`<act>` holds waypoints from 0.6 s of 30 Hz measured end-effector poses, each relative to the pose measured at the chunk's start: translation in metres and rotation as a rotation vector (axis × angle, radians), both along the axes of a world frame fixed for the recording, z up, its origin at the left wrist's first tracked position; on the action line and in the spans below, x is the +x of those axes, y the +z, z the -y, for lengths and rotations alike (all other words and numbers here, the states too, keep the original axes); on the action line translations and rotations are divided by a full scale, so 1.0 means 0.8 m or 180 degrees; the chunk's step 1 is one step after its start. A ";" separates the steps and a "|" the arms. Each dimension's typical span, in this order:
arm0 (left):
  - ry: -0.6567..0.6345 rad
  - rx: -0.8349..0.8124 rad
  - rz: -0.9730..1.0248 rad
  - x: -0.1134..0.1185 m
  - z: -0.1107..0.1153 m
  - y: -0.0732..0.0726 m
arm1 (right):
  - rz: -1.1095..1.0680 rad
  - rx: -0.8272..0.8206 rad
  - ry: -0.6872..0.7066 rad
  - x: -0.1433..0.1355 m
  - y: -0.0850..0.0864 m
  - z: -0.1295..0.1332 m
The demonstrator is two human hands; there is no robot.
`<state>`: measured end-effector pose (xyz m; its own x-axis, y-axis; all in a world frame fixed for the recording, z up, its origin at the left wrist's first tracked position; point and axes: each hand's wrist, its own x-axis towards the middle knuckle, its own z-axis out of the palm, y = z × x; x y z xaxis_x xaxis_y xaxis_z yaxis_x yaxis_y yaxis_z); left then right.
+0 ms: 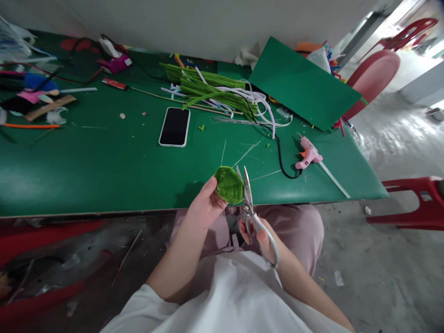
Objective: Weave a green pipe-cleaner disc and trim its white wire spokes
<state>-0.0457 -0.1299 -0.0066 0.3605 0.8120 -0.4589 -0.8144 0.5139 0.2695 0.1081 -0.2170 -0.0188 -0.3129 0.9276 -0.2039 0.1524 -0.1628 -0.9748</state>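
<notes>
My left hand (pixel 209 203) grips a rounded green piece (pixel 229 185) that looks fuzzy, like coiled pipe cleaner, near the table's front edge. Thin wires (pixel 247 155) lie or stick out around its upper side. In my right hand (pixel 258 236) is a pair of scissors (pixel 247 203), fingers through the handles. Its blades are slightly apart and point away from me, right beside the green piece's right edge. Whether they touch it I cannot tell.
Behind the hands lies a phone (pixel 175 127). A bundle of green pipe cleaners (pixel 211 90) with pale strips is farther back. At the right rests a pink glue gun (pixel 308 152) with its cord, below a tilted green board (pixel 301 83). Red chairs (pixel 412 203) stand beyond.
</notes>
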 end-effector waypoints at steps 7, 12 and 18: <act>-0.0016 0.0143 -0.0009 0.000 0.000 -0.004 | -0.0017 0.0006 -0.0177 -0.001 -0.011 0.004; -0.0022 0.0206 -0.0024 0.000 0.000 -0.006 | 0.0059 0.0042 -0.0184 0.001 -0.009 0.004; -0.0017 0.0152 -0.0062 -0.001 0.000 -0.005 | -0.0036 -0.0044 -0.0183 0.001 -0.004 0.004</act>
